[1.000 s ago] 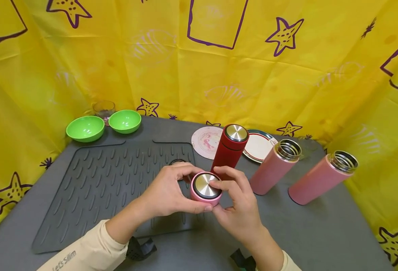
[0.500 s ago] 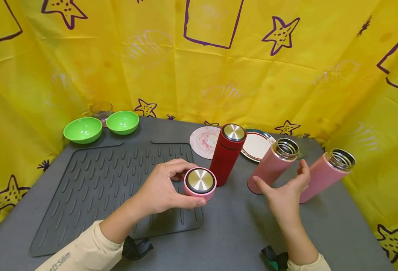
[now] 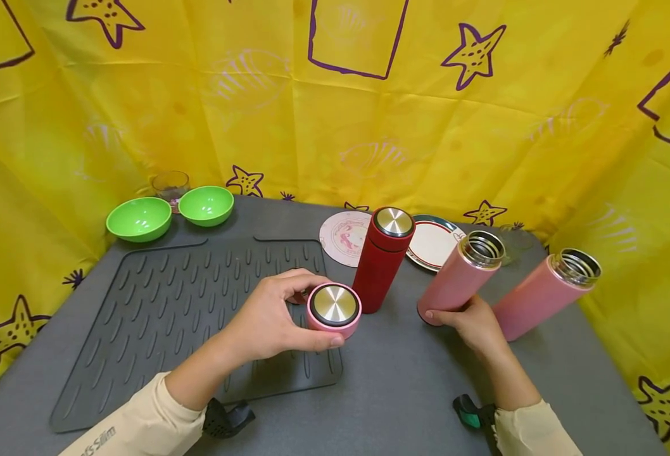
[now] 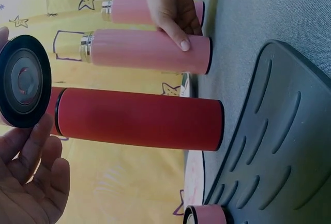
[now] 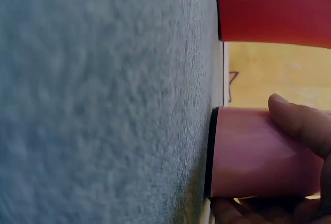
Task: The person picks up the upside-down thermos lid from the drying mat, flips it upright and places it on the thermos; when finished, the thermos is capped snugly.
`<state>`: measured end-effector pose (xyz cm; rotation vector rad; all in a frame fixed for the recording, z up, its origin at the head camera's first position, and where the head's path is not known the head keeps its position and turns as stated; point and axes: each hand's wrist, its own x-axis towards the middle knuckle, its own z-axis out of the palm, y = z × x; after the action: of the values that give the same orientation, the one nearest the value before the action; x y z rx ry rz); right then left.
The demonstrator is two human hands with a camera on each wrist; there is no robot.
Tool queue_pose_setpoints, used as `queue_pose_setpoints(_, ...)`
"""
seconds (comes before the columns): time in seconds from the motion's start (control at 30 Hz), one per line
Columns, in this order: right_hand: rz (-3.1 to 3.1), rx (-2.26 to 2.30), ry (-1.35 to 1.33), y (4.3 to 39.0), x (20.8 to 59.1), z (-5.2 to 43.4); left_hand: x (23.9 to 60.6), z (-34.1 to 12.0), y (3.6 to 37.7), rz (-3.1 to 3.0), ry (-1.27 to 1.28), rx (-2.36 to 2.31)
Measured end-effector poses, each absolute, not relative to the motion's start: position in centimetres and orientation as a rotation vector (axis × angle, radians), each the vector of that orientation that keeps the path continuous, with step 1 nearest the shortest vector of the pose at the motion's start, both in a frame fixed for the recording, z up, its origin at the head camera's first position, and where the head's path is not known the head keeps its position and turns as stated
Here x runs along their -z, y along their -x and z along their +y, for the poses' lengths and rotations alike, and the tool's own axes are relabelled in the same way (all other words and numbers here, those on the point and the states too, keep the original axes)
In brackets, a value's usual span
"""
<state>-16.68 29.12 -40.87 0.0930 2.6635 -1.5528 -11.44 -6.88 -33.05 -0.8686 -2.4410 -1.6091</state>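
Note:
My left hand [image 3: 272, 316] pinches a pink flask lid [image 3: 334, 305] with a brushed-metal top, held above the mat's right edge. The left wrist view shows the dark underside of this lid [image 4: 25, 81]. My right hand [image 3: 474, 324] grips the lower body of the nearer open pink flask [image 3: 459, 278], thumb in front; it stands upright on the table with a bare steel neck. Another open pink flask [image 3: 540, 297] is just to its right. Left of the gripped flask stands a red flask [image 3: 382, 272] with its lid on.
A grey ridged mat [image 3: 158, 316] covers the table's left side. On it lies a second pink lid [image 4: 209, 214], mostly hidden by my left hand in the head view. Two green bowls [image 3: 139, 220], a glass [image 3: 171, 185], a pink round plate [image 3: 343, 237] and a rimmed plate [image 3: 432, 244] are at the back.
My right hand has left the lid, moved right and closed round the lower part of the nearer pink flask. The left hand keeps the lid, shifted slightly left.

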Motion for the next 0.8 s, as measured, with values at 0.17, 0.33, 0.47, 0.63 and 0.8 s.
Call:
queue_pose_setpoints(0.17, 2.715, 1.465, -0.094, 16.7, 40.7, 29.2, 33.0, -6.7, 11.5, -2.440, 0.880, 1.613)
queue_pose_setpoints(0.33, 2.769, 1.357, -0.048, 16.0, 40.4, 28.9, 33.0, -6.6, 11.6, -2.452, 0.876, 1.611)
queue_pose_setpoints(0.47, 2.781, 1.296, 0.005, 14.8, 40.3, 28.2, 33.1, -6.6, 11.6, -2.457, 0.870, 1.613)
queue_pose_setpoints(0.63, 2.803, 1.255, 0.052, 13.1, 40.3, 26.7, 33.0, -6.4, 11.7, -2.466, 0.857, 1.617)
queue_pose_setpoints(0.8, 2.795, 1.267, 0.080, 11.5, 40.0, 25.0, 32.7, -5.8, 11.7, -2.418, 0.872, 1.659)
